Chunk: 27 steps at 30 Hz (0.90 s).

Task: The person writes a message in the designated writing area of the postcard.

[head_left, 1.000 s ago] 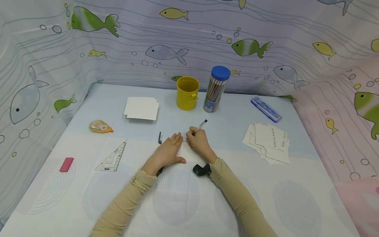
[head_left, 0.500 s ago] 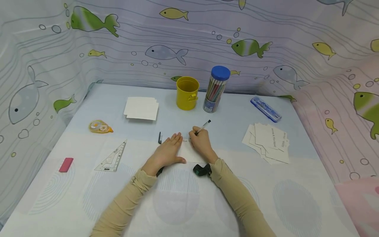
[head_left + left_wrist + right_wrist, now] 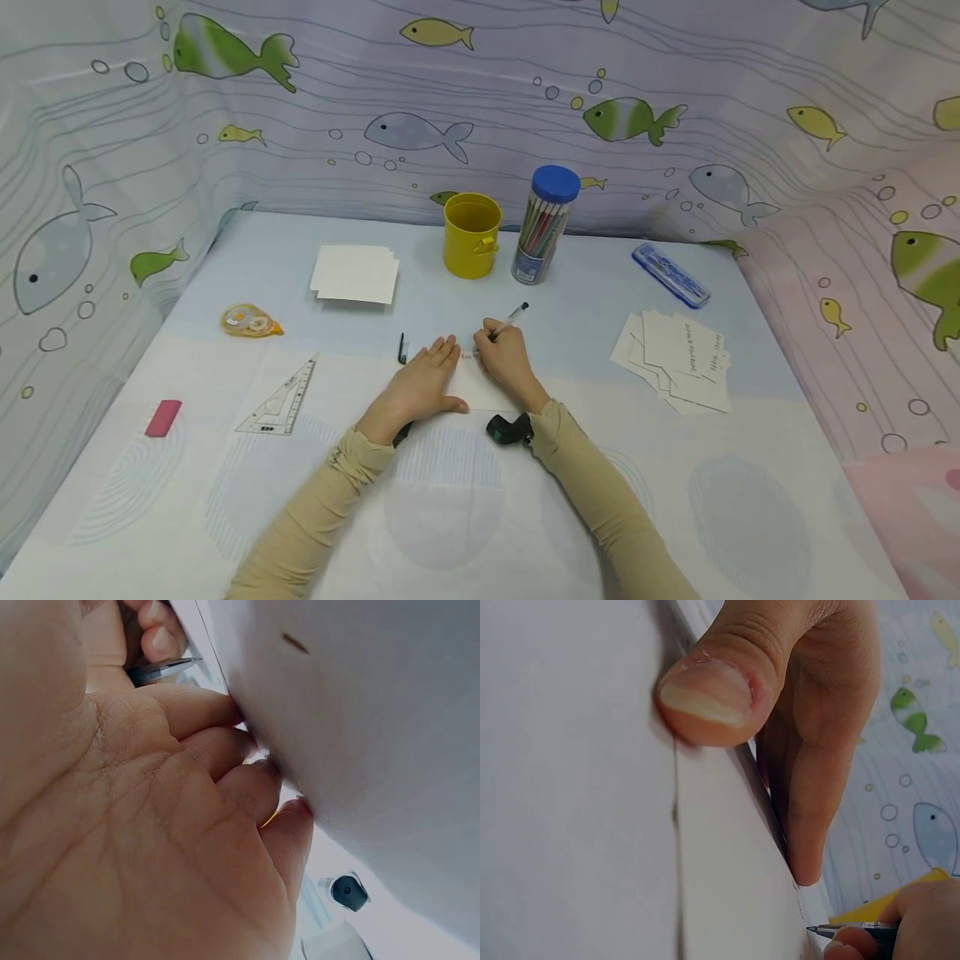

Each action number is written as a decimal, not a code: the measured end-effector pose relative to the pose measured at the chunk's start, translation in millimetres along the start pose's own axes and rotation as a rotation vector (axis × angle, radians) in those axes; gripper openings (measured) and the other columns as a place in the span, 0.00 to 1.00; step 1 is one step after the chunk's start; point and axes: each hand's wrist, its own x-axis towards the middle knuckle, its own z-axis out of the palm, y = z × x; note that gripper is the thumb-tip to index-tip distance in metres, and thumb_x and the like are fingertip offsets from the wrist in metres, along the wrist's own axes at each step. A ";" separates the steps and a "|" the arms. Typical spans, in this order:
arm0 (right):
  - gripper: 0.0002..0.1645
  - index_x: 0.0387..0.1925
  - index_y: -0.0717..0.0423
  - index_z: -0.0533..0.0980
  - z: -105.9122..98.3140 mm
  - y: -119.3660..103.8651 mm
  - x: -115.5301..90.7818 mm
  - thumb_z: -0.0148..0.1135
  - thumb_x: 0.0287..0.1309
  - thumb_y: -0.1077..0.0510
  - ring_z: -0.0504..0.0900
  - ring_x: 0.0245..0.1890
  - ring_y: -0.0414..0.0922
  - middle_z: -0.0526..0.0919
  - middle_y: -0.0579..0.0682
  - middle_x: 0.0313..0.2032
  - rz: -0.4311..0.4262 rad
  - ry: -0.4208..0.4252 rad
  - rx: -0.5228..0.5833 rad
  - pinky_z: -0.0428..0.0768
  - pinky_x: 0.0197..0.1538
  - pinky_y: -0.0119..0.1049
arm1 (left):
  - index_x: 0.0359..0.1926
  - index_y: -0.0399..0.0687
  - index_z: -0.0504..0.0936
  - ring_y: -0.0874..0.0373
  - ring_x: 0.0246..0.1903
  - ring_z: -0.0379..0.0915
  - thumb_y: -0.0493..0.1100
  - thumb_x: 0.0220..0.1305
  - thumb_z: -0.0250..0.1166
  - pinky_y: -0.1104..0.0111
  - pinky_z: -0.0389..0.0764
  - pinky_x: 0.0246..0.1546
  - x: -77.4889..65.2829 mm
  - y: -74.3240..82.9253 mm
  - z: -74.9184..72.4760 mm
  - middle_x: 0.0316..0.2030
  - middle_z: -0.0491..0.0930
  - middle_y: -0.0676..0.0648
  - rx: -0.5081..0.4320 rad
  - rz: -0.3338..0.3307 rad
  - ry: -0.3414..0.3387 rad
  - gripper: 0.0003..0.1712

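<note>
My right hand [image 3: 510, 358] pinches a black-capped-end clear pen [image 3: 516, 314], its tip on a small white paper card [image 3: 480, 392] near the top edge. A few small dark letters show just left of the tip. Flat across the card's left side lies my left hand [image 3: 420, 383], fingers straight and thumb spread along the lower edge. In the right wrist view, the left thumb [image 3: 720, 697] presses at the card's edge, and the pen tip [image 3: 821, 928] meets the card beyond it. The left wrist view shows the left palm [image 3: 150, 810] close up. Beside the left fingers lies a black pen cap [image 3: 402, 348].
Behind stand a yellow bucket [image 3: 471, 242] and a blue-lidded pencil tub [image 3: 545, 225]. Blank cards [image 3: 354, 273], a correction tape [image 3: 250, 321], a set square [image 3: 283, 402] and a red eraser [image 3: 162, 418] lie left. Written cards [image 3: 678, 358] and a blue case [image 3: 670, 275] lie right.
The right hand shifted slightly right with the pen, then a little back left. Small letters came into sight on the card beside the tip. The left hand stayed in place.
</note>
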 end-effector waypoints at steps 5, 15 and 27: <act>0.22 0.11 0.50 0.57 -0.6 -0.4 -0.5 0.50 0.56 0.66 0.62 0.04 0.33 0.64 0.43 0.05 0.006 -0.011 -0.010 0.55 0.11 0.26 | 0.72 0.29 0.53 0.40 0.75 0.42 0.61 0.57 0.67 0.48 0.54 0.73 0.3 0.2 0.9 0.75 0.47 0.33 0.001 0.007 0.003 0.56; 0.22 0.10 0.50 0.57 -0.8 1.1 -0.9 0.50 0.56 0.66 0.62 0.05 0.34 0.64 0.42 0.05 0.002 0.002 0.008 0.55 0.11 0.26 | 0.72 0.29 0.53 0.40 0.75 0.41 0.61 0.57 0.67 0.48 0.52 0.74 0.8 -0.2 2.0 0.75 0.46 0.34 -0.011 -0.003 -0.003 0.56; 0.22 0.11 0.50 0.58 -0.2 0.3 0.7 0.50 0.56 0.66 0.61 0.04 0.33 0.64 0.41 0.04 -0.001 0.025 0.000 0.55 0.11 0.26 | 0.72 0.30 0.53 0.40 0.75 0.41 0.61 0.57 0.67 0.48 0.53 0.74 1.2 -1.7 2.2 0.75 0.47 0.34 -0.009 0.002 0.007 0.57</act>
